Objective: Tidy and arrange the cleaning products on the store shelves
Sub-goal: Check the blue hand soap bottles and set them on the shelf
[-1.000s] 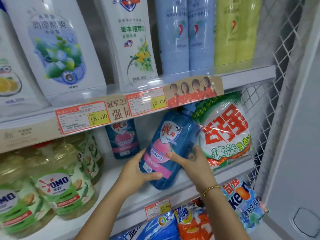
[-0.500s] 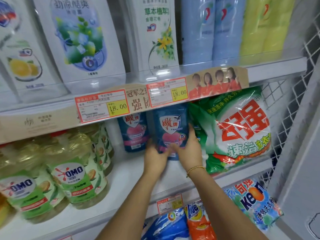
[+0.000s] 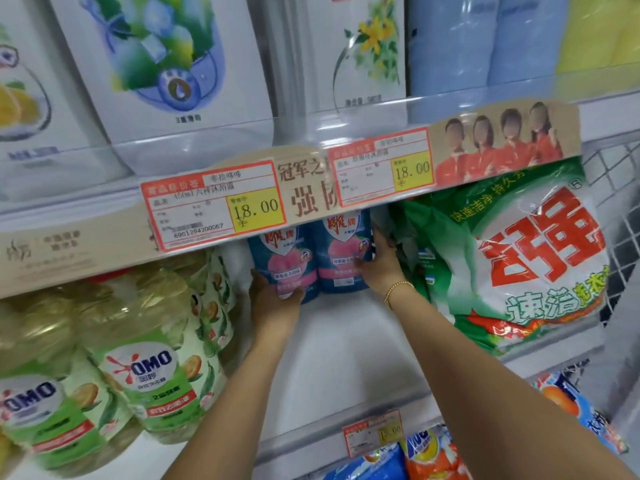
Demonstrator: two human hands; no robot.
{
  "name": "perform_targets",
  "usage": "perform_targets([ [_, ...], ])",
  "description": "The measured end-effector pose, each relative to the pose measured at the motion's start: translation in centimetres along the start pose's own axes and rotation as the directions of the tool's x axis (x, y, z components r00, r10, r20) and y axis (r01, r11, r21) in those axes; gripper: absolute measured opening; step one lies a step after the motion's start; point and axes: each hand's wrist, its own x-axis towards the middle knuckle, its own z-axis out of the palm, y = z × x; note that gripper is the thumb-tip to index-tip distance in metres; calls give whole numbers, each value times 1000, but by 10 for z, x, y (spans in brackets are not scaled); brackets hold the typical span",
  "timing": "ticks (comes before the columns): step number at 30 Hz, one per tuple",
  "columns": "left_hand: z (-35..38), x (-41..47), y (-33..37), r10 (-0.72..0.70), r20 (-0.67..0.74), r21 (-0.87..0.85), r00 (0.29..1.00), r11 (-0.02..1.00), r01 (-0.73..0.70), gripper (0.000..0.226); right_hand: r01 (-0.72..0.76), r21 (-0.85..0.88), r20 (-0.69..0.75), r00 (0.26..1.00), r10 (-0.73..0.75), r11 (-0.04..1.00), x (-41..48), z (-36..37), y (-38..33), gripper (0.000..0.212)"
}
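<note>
My left hand (image 3: 273, 303) grips the left blue plastic refill pouch (image 3: 284, 261), my right hand (image 3: 381, 268) the right twin (image 3: 343, 258), both standing paired; only final straightening seems left.

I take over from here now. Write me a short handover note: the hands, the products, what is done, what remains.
Left hand grips the left blue pouch low down.
Right hand grips the right blue pouch at its side.
Done: both pouches stand upright, side by side, between the OMO bottles and the green detergent bag.
To do: let go, then tidy the other products.
</note>
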Motion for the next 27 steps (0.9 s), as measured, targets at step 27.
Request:
perform_targets([
  [27, -22, -194, 36, 362, 266, -195, 893, 928, -318, 42, -33, -422, 185, 975, 121, 906, -130, -138, -46, 22],
])
